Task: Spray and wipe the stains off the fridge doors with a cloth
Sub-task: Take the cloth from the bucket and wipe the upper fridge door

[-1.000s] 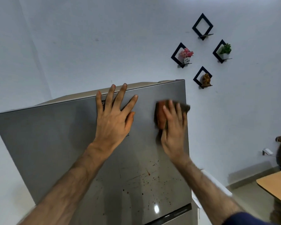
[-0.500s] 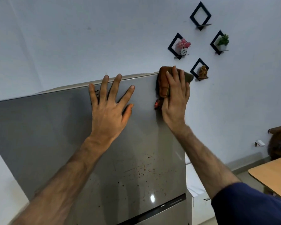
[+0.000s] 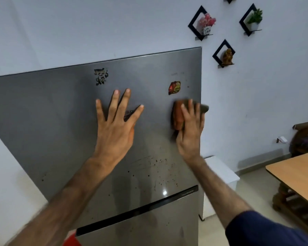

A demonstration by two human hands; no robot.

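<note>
Fingers of the left hand (image 3: 114, 128) spread apart, flat against the upper fridge door (image 3: 52, 112). To its right, the right hand (image 3: 190, 132) presses a brown cloth (image 3: 178, 116) onto the door near its right edge, fingers straight and close together. Dark stains (image 3: 155, 167) speckle the steel below both hands.

- The single head view looks from the person's head, forward and slightly down, straight at the upper fridge door (image 3: 60, 121).
- It sits close: the door fills most of the picture, and both forearms run in from the bottom edge.
- The wide angle bends the door's top edge into a slope and takes in the wall shelves (image 3: 201, 23) at upper right and a wooden table (image 3: 295, 171) at lower right.
</note>
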